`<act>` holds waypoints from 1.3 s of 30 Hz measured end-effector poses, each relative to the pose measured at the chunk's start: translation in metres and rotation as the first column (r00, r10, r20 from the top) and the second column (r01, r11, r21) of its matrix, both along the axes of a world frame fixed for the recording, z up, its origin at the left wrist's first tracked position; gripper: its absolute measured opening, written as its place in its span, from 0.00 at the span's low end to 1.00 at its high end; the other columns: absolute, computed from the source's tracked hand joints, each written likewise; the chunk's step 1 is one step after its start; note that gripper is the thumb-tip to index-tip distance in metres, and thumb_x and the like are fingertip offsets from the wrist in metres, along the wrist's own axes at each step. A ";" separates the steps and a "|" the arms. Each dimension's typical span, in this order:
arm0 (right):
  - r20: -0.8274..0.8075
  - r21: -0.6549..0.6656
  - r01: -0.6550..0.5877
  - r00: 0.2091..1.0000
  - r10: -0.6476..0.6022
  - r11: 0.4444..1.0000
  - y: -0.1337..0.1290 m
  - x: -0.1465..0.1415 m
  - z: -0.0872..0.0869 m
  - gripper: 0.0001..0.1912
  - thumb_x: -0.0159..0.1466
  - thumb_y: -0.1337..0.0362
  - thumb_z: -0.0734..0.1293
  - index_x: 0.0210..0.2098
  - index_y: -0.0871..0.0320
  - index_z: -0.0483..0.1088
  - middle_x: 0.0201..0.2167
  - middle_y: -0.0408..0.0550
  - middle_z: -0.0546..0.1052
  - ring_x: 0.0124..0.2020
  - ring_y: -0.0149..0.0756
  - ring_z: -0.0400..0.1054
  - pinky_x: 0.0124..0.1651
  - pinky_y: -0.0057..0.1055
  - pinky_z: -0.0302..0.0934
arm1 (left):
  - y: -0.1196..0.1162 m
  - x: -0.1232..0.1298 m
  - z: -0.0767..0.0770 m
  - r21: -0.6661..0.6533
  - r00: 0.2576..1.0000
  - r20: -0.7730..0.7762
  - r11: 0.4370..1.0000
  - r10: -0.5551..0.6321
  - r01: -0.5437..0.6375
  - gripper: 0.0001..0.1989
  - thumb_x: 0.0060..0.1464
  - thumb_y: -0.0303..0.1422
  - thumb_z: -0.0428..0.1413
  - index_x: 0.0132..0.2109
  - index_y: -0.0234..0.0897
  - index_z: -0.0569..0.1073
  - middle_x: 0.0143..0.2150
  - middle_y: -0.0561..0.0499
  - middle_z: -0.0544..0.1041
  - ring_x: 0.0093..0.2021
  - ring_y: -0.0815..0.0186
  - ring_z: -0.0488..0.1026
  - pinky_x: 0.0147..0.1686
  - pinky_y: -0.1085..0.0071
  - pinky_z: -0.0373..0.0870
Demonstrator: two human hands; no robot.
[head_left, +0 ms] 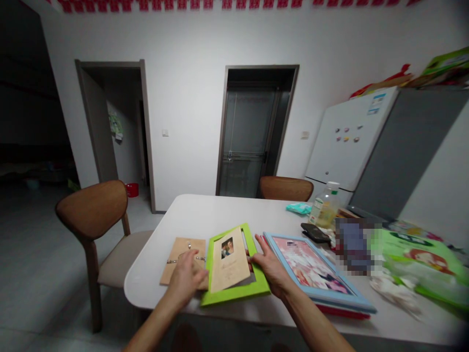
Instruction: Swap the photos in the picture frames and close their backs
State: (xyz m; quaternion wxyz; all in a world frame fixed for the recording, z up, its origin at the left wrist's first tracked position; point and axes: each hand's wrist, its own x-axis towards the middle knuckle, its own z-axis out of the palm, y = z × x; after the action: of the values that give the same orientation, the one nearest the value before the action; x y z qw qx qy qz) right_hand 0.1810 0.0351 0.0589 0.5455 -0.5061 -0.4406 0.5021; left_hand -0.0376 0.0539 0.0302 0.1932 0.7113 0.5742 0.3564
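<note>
My right hand [271,269] grips the right side of a lime-green picture frame [238,296], its thumb on top and fingertips showing inside the opening. The frame is tilted over the table's front edge. A cream paper insert [230,274] with a small photo [227,248] printed on it lies askew in the frame, overlapping its border. To the left, my left hand [186,274] hovers over or touches a brown backing board [174,248] with metal clips; I cannot tell which. Its fingers are bent and apart, slightly blurred, with nothing visible between them.
A light-blue picture frame [271,247] lies on a red one [344,312] at right. Beyond are a black phone-like object [315,233], a bottle [324,205], a teal packet [298,209], crumpled tissue [395,293] and a green bag [414,249]. Chairs [91,210] flank the white table [205,210].
</note>
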 end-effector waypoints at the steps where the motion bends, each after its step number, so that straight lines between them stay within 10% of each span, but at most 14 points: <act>1: -0.032 0.018 0.002 0.999 -0.001 1.000 -0.001 -0.004 0.004 0.44 0.47 0.71 0.58 0.58 0.55 0.32 0.31 0.45 0.71 0.16 0.25 0.61 0.22 0.25 0.59 | -0.006 0.019 0.002 0.038 0.997 -0.002 0.996 -0.078 0.078 0.26 0.39 0.33 0.56 0.49 0.37 0.63 0.52 0.49 0.64 0.53 0.62 0.57 0.53 0.70 0.51; 6: -0.011 0.041 -0.008 1.000 0.008 0.999 0.000 -0.006 0.005 0.43 0.47 0.66 0.64 0.57 0.55 0.39 0.27 0.42 0.71 0.19 0.27 0.64 0.23 0.25 0.59 | -0.026 0.081 0.018 0.268 0.939 0.063 0.912 -0.338 0.310 0.26 0.42 0.31 0.54 0.51 0.35 0.60 0.51 0.44 0.64 0.52 0.58 0.58 0.52 0.62 0.55; 11: 0.293 -0.009 0.042 0.955 -0.038 0.999 0.007 0.014 -0.012 0.39 0.51 0.65 0.61 0.58 0.61 0.39 0.26 0.46 0.71 0.23 0.32 0.67 0.26 0.28 0.60 | -0.019 0.063 0.031 0.372 0.972 0.078 0.911 -0.224 0.180 0.19 0.44 0.23 0.46 0.47 0.36 0.63 0.36 0.49 0.69 0.37 0.64 0.67 0.40 0.67 0.64; 17: 0.884 0.076 0.121 0.451 -0.122 0.990 0.019 0.031 -0.044 0.28 0.48 0.73 0.58 0.50 0.69 0.59 0.46 0.60 0.68 0.46 0.41 0.63 0.46 0.30 0.55 | 0.000 -0.002 0.008 0.157 0.936 0.339 0.975 0.095 -0.156 0.17 0.42 0.27 0.47 0.43 0.36 0.63 0.26 0.56 0.67 0.28 0.67 0.68 0.31 0.72 0.65; 22: 0.956 0.087 0.099 0.271 -0.111 0.991 0.018 0.031 -0.057 0.25 0.51 0.73 0.57 0.49 0.72 0.61 0.41 0.63 0.71 0.44 0.40 0.65 0.45 0.28 0.54 | -0.004 -0.032 -0.028 0.057 0.942 0.298 0.982 0.154 -0.179 0.16 0.42 0.30 0.48 0.42 0.34 0.64 0.21 0.58 0.67 0.23 0.65 0.68 0.25 0.72 0.63; 34: 0.980 0.138 0.112 0.127 -0.151 0.984 0.010 0.025 -0.063 0.18 0.51 0.70 0.57 0.40 0.70 0.67 0.35 0.62 0.71 0.38 0.43 0.65 0.43 0.32 0.54 | -0.029 -0.033 -0.033 0.135 0.943 -0.316 0.989 0.107 -0.067 0.19 0.45 0.29 0.47 0.47 0.31 0.63 0.46 0.42 0.68 0.48 0.58 0.63 0.46 0.63 0.60; 39: 0.887 0.243 0.035 0.396 -0.236 0.969 0.008 0.003 -0.061 0.21 0.52 0.67 0.57 0.45 0.69 0.65 0.41 0.60 0.69 0.44 0.41 0.62 0.46 0.32 0.54 | -0.036 -0.014 -0.034 0.138 0.890 -0.430 0.964 -0.150 0.229 0.29 0.39 0.26 0.49 0.53 0.35 0.60 0.58 0.43 0.56 0.57 0.57 0.51 0.54 0.57 0.49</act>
State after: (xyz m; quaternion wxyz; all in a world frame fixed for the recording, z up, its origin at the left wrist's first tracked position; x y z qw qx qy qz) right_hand 0.1842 0.0426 -0.0018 0.3016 -0.6784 -0.6675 0.0565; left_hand -0.0521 0.0182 -0.0033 0.0339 0.8384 0.4939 0.2280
